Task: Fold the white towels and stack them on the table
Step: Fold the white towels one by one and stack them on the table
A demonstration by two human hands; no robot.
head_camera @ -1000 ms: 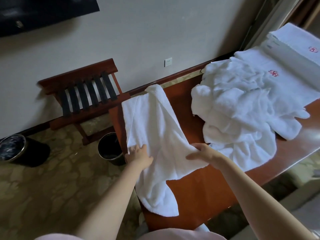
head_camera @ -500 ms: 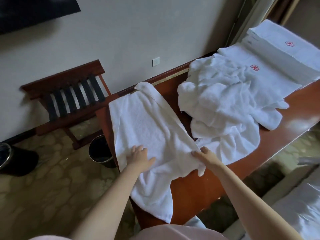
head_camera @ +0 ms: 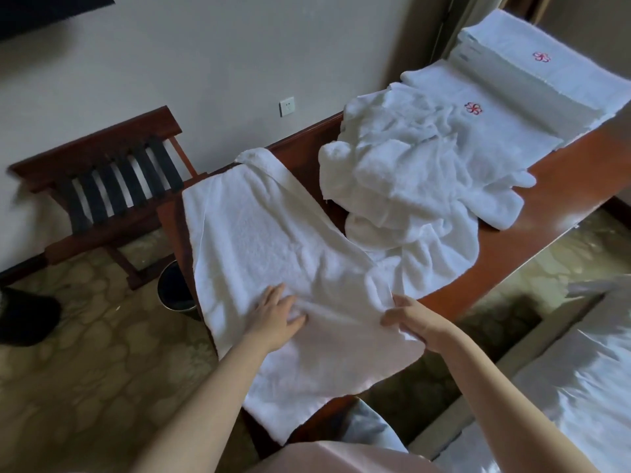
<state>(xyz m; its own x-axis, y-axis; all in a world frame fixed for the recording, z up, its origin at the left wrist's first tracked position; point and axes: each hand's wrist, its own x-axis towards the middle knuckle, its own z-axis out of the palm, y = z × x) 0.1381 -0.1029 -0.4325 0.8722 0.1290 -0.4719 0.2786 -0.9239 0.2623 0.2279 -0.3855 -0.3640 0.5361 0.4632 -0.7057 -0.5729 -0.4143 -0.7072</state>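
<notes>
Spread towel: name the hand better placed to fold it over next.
Probably right. The right hand pinches the towel at its near edge; the left hand lies flat on the middle, holding nothing.

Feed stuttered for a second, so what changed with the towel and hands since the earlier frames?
The right hand, pinching the towel by its edge throughout, drew it rightward, so it now lies wider across the near end of the table. The left hand flattened and presses on it. The crumpled pile and the folded stack stayed put.
</notes>
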